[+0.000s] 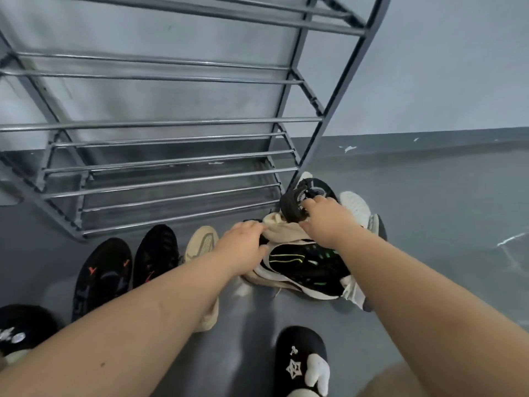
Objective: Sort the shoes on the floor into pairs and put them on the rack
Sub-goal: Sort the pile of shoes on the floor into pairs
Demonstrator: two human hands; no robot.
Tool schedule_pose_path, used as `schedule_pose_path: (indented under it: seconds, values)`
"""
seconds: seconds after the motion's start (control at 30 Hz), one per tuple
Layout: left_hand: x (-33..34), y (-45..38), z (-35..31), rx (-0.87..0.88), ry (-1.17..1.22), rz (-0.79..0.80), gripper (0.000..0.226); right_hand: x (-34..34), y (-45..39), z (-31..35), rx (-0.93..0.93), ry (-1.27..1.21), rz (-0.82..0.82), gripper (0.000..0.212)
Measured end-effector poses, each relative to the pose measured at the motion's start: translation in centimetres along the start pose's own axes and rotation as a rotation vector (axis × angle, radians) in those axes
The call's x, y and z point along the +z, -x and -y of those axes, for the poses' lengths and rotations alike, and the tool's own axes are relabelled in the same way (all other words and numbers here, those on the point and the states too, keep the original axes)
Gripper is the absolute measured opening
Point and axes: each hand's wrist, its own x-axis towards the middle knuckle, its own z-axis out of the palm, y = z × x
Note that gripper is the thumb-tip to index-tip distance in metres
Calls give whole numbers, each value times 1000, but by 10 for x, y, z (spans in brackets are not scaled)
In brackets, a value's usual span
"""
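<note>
at the far left edge a black shoe with white print (20,328) lies only partly in view. right of it two black sneakers with orange marks (100,277) and (156,255) lie side by side on the grey floor (429,224), long axes running away from the camera, toes pointing at the foot of the metal shoe rack (160,124). just beside them a beige sneaker (200,243) lies along the same line, toe to the rack, its heel hidden under the left forearm. the left hand (242,242) rests on a heap of shoes by the rack's right leg, fingers curled over a beige shoe (279,226) on top of the heap. under it a black and white sneaker with green stripes (306,267) lies with its long axis across the view; which end is the toe i cannot tell. the right hand (323,217) grips a black shoe (292,204) at the back of the heap, fingers closed over its edge. a white sneaker (355,204) lies just beyond, toe away. near the bottom a black slipper with white star (300,362) points toward the heap.
</note>
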Motion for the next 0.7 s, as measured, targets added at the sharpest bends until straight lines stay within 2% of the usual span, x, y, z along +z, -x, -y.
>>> schedule_pose_path:
  seconds: [0.13, 0.3, 0.57, 0.7]
  values:
    - [-11, -31, -16, 86, -101, -40, 51, -18, -10, -39, 32, 64, -20, 46]
    - [-17, -63, -29, 117, -186, -14, 52, -10, -37, -55, 102, -54, 19, 50]
    - [-7, -110, -41, 73, -126, 16, 53, 15, -74, -59, 190, -333, 132, 50]
    - [5, -131, -44, 42, -52, 43, 51, 26, -77, -67, 207, -410, 153, 36]
